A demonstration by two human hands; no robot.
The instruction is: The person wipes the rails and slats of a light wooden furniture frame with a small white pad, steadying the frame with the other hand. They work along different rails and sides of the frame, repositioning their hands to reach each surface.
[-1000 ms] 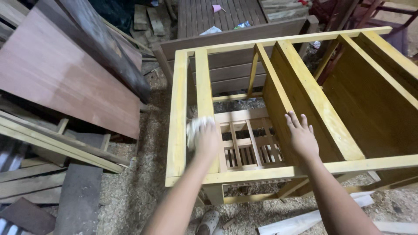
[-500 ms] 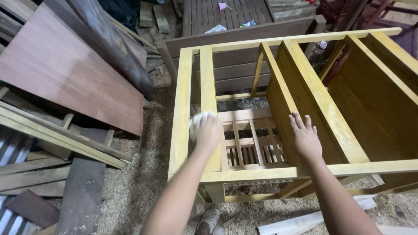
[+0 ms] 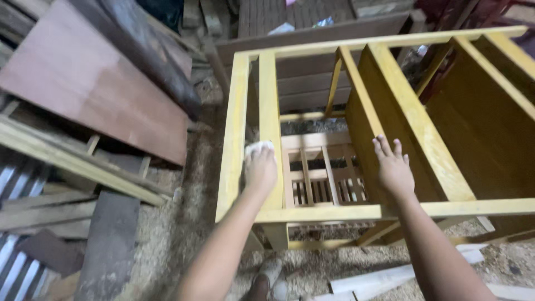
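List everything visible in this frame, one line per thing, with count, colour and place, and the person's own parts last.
wooden frame: one, yellow, centre and right, open rails on top.
slatted panel: one, pale wood, inside the frame between the hands.
cloth pad: one, whitish, on a yellow rail under the left hand.
flat board: one, reddish brown, upper left, leaning on lumber.
loose planks: several, pale and grey, stacked at left.
sawdust floor: tan, below the frame.
white offcuts: a few, bottom right on the floor.
shoe: one, brownish, bottom centre.
left hand: pressing the cloth pad on the rail.
right hand: flat, fingers spread, on a slanted frame rail.
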